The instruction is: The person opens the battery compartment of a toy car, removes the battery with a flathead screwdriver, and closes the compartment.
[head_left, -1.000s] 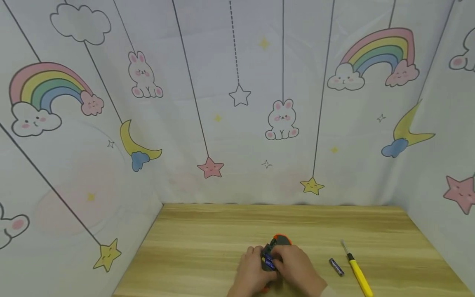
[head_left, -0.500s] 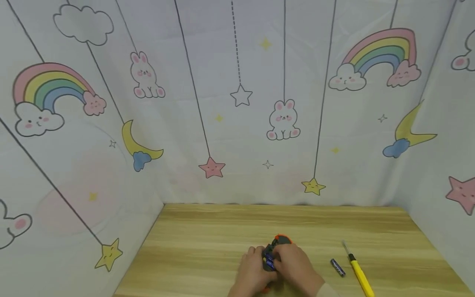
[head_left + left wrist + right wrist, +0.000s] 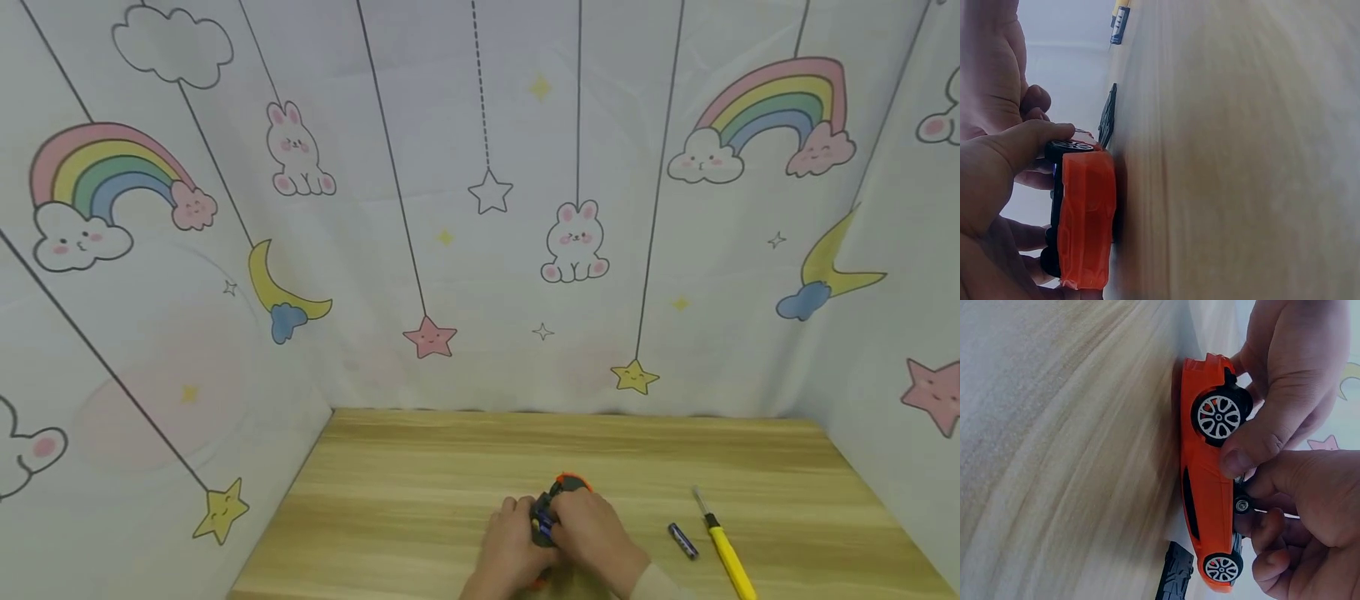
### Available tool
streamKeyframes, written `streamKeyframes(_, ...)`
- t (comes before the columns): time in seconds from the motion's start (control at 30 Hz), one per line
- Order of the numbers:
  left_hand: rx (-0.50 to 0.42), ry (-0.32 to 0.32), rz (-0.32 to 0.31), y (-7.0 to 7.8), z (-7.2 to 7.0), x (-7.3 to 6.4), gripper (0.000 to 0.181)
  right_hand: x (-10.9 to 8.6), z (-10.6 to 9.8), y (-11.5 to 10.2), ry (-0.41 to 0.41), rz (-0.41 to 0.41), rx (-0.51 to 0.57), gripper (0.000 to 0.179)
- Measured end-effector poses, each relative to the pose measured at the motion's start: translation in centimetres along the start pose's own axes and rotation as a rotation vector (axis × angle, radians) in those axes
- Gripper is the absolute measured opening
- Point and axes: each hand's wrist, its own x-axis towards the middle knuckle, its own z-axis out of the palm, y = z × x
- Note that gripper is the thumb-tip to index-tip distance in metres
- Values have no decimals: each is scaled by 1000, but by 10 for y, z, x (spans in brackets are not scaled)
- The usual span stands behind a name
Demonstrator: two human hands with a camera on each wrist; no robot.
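Observation:
An orange toy car [image 3: 1207, 469] lies upside down on the table, its black underside and wheels facing up. My left hand [image 3: 510, 546] grips one end of it, thumb on the side by a wheel, fingers round the far side. My right hand [image 3: 592, 529] is over the underside, with curled fingers pinching a small battery [image 3: 1242, 505] whose round end shows at the car's upper edge. Purple-blue battery casing also shows in the compartment between the hands in the head view; the fingers hide most of the compartment.
A loose battery [image 3: 683, 541] and a yellow-handled screwdriver [image 3: 724, 550] lie on the wooden table [image 3: 390, 483] to the right. A black plastic piece [image 3: 1175, 572] rests beside the car. Patterned fabric walls [image 3: 480, 275] enclose the table's back and sides.
My right hand has shifted slightly over the compartment, covering more of the battery. My left hand keeps its grip, and the car stays in place.

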Motion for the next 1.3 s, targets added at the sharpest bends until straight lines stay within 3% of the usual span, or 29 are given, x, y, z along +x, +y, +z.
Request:
streamKeyframes(0.2, -23, -33, -31, -1, 2, -1, 76, -2, 0, 7, -25, -11, 67, 18)
streamKeyframes(0.4, -40, -40, -29, -3, 3, -1, 77, -4, -2, 8, -18, 21, 24, 7)
streamKeyframes(0.53, -46, -38, -34, -3, 4, -1, 80, -4, -3, 10, -16, 54, -8, 10)
streamKeyframes(0.73, -34, -34, -45, -2, 3, 0, 86, -6, -8, 12, -53, 118, 2, 11)
streamKeyframes(1.0, -37, -45, -70, 1, 2, 1, 86, -14, -11, 15, -51, 134, 27, 10)
streamKeyframes(1.3, -35, -29, -57, 4, 1, 1, 85, -24, -10, 28, 26, 141, 78, 3)
